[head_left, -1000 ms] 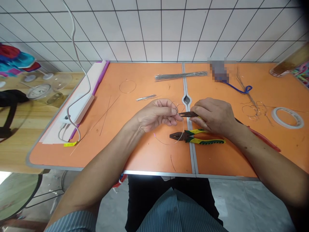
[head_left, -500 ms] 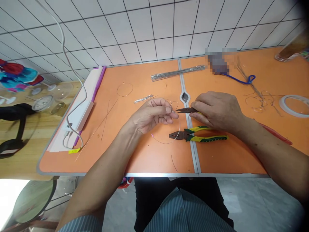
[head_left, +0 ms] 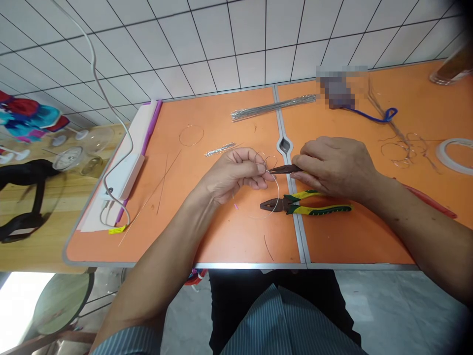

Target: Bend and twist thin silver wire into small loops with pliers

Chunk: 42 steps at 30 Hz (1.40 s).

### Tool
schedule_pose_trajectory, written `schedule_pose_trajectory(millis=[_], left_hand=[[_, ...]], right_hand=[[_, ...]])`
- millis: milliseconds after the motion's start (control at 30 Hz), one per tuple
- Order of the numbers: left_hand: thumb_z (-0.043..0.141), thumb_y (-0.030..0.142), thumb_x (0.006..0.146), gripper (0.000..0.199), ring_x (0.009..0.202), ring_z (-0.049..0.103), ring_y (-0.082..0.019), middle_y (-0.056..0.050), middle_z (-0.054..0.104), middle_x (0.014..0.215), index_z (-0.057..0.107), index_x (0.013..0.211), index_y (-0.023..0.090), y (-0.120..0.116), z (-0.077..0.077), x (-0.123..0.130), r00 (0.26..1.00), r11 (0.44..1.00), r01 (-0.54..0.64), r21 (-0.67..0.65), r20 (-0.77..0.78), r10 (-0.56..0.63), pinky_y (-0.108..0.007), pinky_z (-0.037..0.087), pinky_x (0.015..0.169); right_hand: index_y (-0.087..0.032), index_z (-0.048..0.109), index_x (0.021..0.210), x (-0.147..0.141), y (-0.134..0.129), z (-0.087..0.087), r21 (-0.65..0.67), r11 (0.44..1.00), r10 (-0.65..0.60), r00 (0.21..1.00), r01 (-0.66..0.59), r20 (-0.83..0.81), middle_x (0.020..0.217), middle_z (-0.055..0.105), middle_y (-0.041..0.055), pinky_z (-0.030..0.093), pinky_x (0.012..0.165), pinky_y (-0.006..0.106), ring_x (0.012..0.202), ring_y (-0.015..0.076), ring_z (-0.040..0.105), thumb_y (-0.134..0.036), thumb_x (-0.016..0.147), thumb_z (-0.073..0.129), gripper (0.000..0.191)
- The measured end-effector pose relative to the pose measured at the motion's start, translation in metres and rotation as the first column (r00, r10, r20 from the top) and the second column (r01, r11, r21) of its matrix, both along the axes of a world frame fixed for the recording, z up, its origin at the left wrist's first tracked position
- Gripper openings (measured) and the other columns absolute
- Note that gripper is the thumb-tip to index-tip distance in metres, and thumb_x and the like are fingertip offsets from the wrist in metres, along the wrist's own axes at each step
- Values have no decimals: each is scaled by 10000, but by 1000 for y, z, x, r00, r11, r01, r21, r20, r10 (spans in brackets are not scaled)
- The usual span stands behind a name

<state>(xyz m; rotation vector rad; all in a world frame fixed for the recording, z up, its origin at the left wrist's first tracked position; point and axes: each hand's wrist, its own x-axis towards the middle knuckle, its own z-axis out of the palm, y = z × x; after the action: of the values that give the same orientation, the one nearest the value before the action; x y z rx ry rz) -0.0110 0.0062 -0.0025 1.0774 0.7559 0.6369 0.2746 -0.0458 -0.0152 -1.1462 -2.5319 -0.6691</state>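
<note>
Between thumb and fingers, my left hand pinches a thin wire bent into a large loop, with smaller curls near the fingertips. A small pink piece shows on the wire's lower left part. My right hand is wrapped around needle-nose pliers, whose dark tips meet the wire right at my left fingertips. Their handles are mostly hidden in my palm. Just below lie combination pliers with yellow and green handles, jaws pointing left. The wire loop crosses in front of those jaws.
A bundle of straight wires lies at the back, with a shorter bundle nearer. A wire ring rests at left, a white power strip beyond it. At right are tangled wires, a tape roll and a red handle.
The pliers' tips have moved slightly left onto the wire at my left fingertips. The wire loop has shifted, its pink piece now a little lower and to the right.
</note>
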Motion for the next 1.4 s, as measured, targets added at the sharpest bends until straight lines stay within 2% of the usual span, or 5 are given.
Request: schedule_pose_trajectory(millis=[433, 633, 900, 1167, 1400], left_hand=[[915, 202, 766, 180, 652, 820, -174, -55, 840, 759, 742, 804, 173, -6, 0, 7, 994, 962, -102, 253, -8, 108, -247, 648, 621], [947, 254, 774, 237, 664, 831, -184, -44, 843, 773, 725, 818, 184, -9, -3, 11, 986, 927, -162, 338, 20, 165, -260, 656, 629], [922, 226, 797, 207, 688, 834, -180, -33, 840, 773, 718, 813, 192, -15, -1, 15, 975, 912, -219, 346, 31, 222, -262, 664, 652], [922, 281, 857, 195, 661, 806, -145, -73, 878, 859, 774, 915, 168, -11, -1, 10, 993, 967, -107, 230, -25, 116, -221, 637, 620], [917, 296, 872, 212, 616, 760, -129, -70, 858, 808, 747, 840, 174, -12, 0, 11, 990, 962, -114, 247, -49, 130, -211, 609, 586]], right_hand=[[-220, 747, 953, -1, 0, 0, -3, 1000, -31, 1000, 31, 5, 910, 768, 61, 235, 664, 359, 802, 206, 594, -476, 1195, 478, 443], [-224, 736, 910, -1, -1, -1, 91, 995, -43, 999, 41, 16, 829, 729, 47, 226, 652, 362, 782, 207, 580, -485, 1193, 487, 459], [-224, 722, 871, -3, -3, 0, 84, 994, -65, 997, 62, 31, 749, 666, 38, 195, 651, 375, 732, 207, 526, -464, 1190, 482, 465], [-228, 713, 843, -1, -1, -2, 112, 991, -80, 997, 77, 24, 744, 666, 42, 184, 652, 381, 721, 205, 502, -488, 1174, 506, 470], [-236, 776, 959, -4, -3, 0, 60, 989, -134, 991, 133, 9, 885, 756, 76, 204, 670, 383, 790, 226, 562, -498, 1172, 493, 440]])
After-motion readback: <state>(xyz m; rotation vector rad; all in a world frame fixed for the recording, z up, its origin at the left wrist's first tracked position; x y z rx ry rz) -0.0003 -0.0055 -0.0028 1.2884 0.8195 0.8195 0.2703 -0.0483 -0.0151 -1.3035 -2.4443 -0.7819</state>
